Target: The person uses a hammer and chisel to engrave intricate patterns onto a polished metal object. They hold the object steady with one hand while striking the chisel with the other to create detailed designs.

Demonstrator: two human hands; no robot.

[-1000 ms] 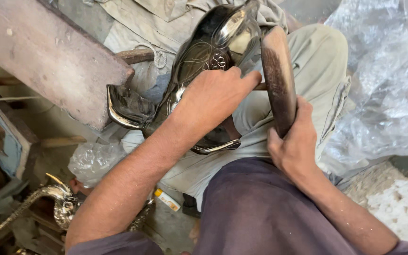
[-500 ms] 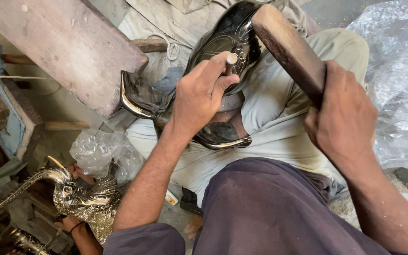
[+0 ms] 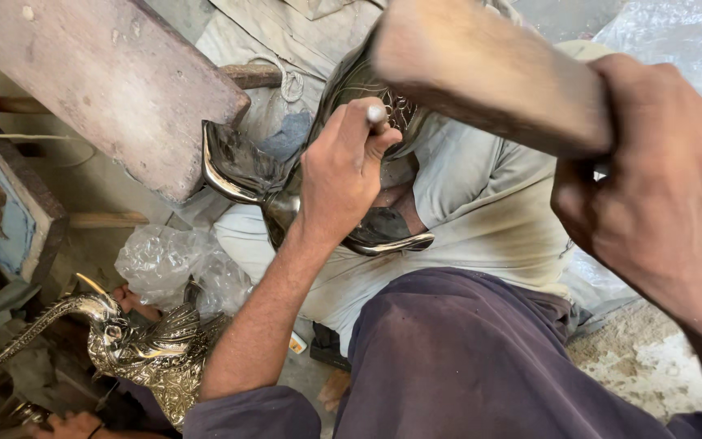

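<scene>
My left hand [image 3: 343, 175] pinches a small metal punch [image 3: 377, 115] upright against a shiny engraved metal vessel [image 3: 302, 195] that rests on my lap. My right hand [image 3: 652, 183] grips a thick wooden mallet [image 3: 489, 81], raised close to the camera above the punch. The vessel has a curved spout-like lip at its left and a rim below my left hand. My knee in dark purple cloth [image 3: 465, 358] fills the lower middle.
A heavy wooden block [image 3: 107, 81] lies at the upper left. At the lower left another person's hand [image 3: 71, 423] holds a silver bird-shaped figure [image 3: 140, 341]. Crumpled clear plastic [image 3: 164, 260] lies beside it, and more plastic sheeting [image 3: 692, 49] is at the right.
My right hand has swung the mallet up and toward the camera, from beside the vessel to above the punch. The view has shifted, showing the silver bird figure at lower left.
</scene>
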